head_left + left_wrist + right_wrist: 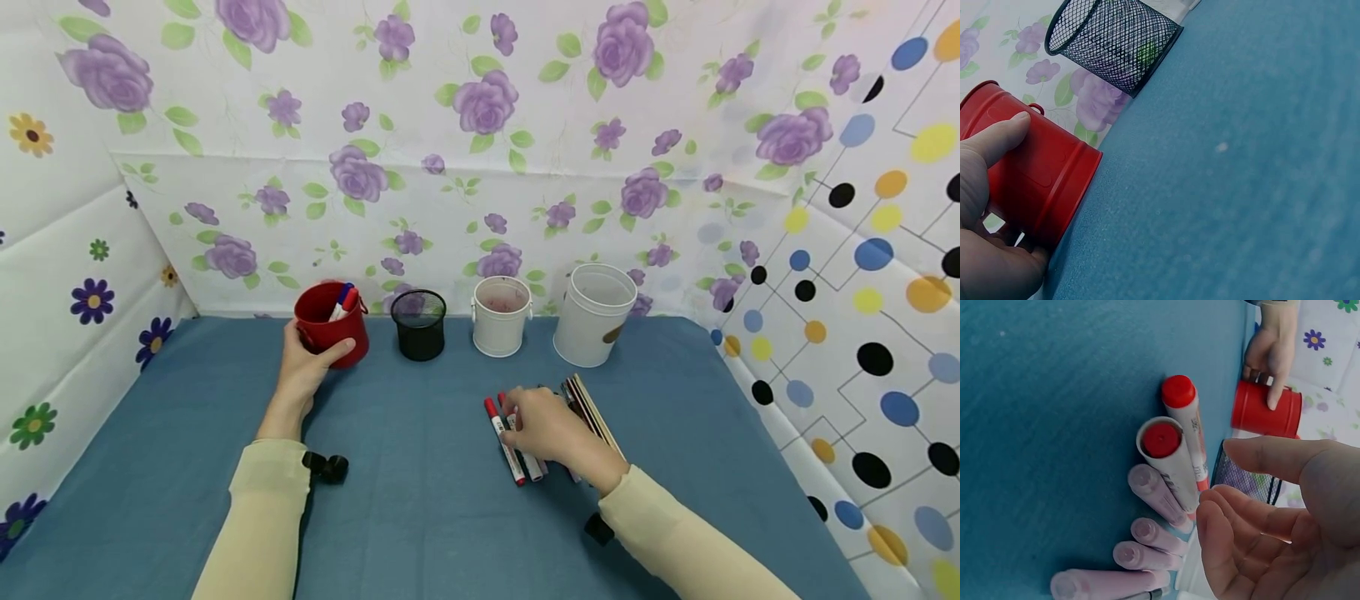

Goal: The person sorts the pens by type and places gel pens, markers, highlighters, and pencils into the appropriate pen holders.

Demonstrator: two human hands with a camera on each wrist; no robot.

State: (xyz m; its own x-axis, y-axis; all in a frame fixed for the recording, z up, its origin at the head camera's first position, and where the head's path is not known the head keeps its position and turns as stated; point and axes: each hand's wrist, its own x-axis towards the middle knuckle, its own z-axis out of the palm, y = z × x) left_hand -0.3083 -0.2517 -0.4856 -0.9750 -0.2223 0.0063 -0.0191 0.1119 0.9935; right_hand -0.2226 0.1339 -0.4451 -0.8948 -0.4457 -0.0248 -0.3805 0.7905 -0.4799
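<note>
My left hand (303, 367) grips a red metal bucket (1041, 169) at the left, thumb across its front and fingers around its side. A blue-capped and a red-capped marker (350, 302) poke out of the bucket. Over a row of pens my right hand (551, 425) hovers, thumb and fingers apart with nothing between them in the right wrist view. Nearest to it lie a slim red-capped marker (1186, 425) and a thicker white marker (1169, 462) with a red end. Beside these are several pinkish pens (1157, 497), and under the hand more is hidden.
A black mesh cup (421, 335), a small white bucket (500, 329) and a taller white bucket (588, 333) stand along the back, before a flowered cloth wall (420, 200). Several wooden pencils (597, 414) lie right of the pens on the blue cloth (420, 500).
</note>
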